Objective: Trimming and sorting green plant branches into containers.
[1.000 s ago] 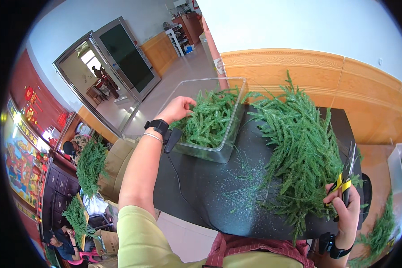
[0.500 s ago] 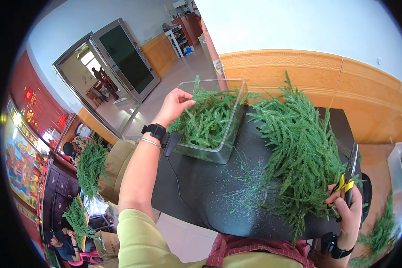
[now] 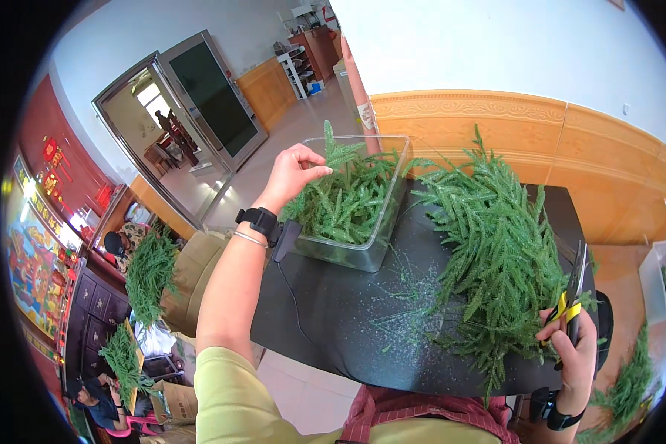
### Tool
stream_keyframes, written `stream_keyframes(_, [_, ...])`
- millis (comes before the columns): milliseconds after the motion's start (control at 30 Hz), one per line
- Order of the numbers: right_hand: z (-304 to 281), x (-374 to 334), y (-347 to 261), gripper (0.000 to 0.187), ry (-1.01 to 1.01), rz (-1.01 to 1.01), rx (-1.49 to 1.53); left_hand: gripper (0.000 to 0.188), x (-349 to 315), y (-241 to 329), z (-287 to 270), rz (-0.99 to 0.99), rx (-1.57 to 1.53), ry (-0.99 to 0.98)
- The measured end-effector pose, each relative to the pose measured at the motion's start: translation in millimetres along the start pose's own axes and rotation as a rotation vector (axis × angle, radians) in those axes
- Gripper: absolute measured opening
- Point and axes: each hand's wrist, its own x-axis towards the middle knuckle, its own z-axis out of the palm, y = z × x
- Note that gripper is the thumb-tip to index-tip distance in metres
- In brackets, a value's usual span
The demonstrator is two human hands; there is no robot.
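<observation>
Over a clear plastic bin [image 3: 375, 259] full of cut green sprigs, my left hand [image 3: 297, 175] is closed in a pinch. An upright pine-like sprig [image 3: 331, 142] is between its fingertips, its lower end hidden among the others. My right hand [image 3: 576, 346] grips scissors [image 3: 572, 302] with black and yellow handles at the table's right side, blades pointing up and away. Beside that hand lies a large heap of green pine-like branches [image 3: 496, 244], its near tips hanging over the table's front edge.
Green needle scraps [image 3: 407, 303] litter the black table [image 3: 333, 325]. A cable runs from my left wristband. A wood-panelled wall [image 3: 466, 115] stands behind. At right is a white bin [image 3: 660, 281] with greenery. Two people with more branches are at far left, near cardboard boxes [image 3: 192, 277].
My left hand has shifted slightly, and the sprig at its fingertips stands out more clearly over the bin. My right hand still holds the scissors in nearly the same place.
</observation>
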Motion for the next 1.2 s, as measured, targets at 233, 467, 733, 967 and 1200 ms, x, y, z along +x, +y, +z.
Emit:
stream_keyframes(233, [2, -23, -10, 0.03, -0.005, 0.003, -0.006, 0.018, -21, 15, -11, 0.113, 0.105, 0.039])
stream_keyframes(467, [7, -60, -12, 0.031, 0.023, -0.055, 0.03, 0.017, -51, 36, -25, 0.111, 0.028, 0.037])
stream_keyframes(733, [8, -94, -22, 0.032, 0.046, -0.112, 0.057, 0.014, -70, 47, -34, 0.118, 0.03, 0.027])
stream_keyframes(967, [-10, -125, -7, 0.037, 0.115, -0.078, 0.026, 0.015, -68, 44, -10, 0.168, -0.021, 0.021])
stream_keyframes(1200, [-16, -133, 7, 0.041, 0.14, -0.126, -0.025, 0.022, -59, 39, -24, 0.108, 0.08, 0.145])
